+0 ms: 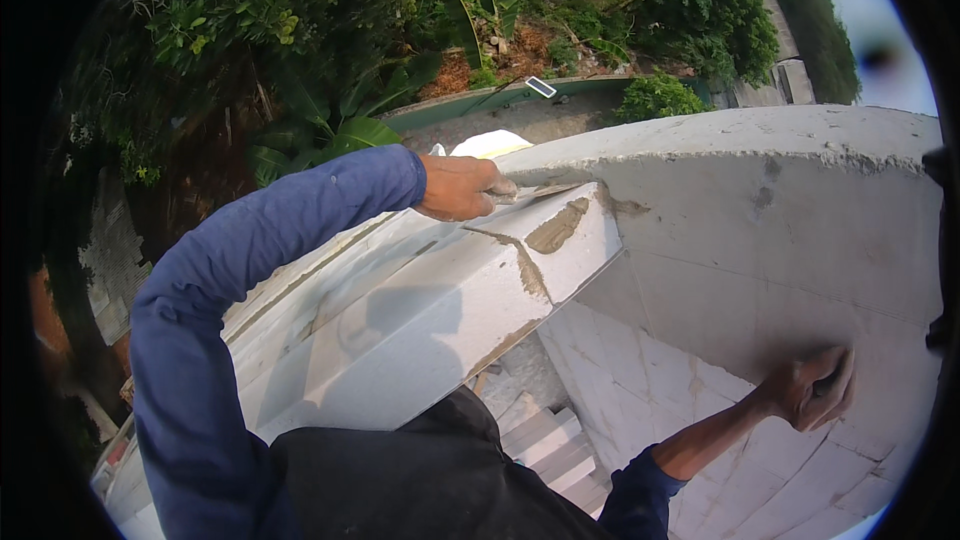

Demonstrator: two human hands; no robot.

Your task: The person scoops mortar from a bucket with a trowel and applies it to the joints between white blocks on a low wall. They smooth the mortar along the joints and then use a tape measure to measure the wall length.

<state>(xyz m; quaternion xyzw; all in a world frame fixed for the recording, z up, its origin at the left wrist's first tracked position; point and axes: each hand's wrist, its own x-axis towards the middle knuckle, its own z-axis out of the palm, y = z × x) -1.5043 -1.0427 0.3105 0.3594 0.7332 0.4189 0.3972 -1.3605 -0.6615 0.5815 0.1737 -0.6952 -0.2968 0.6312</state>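
Observation:
My left hand, in a blue sleeve, is closed round the handle of a trowel. Its thin flat blade lies close over the end of a pale block ledge, near the corner with a taller grey wall. Wet-looking brown mortar is smeared on the ledge, and more fills a joint beside it. To the right, my right hand is curled into a fist in front of the grey wall. Whatever it may hold is hidden by its fingers.
Beneath the ledge, several pale blocks lie below on the inner side, next to a lower block wall. Trees and a green boundary wall stand far down outside. A small panel is by that wall.

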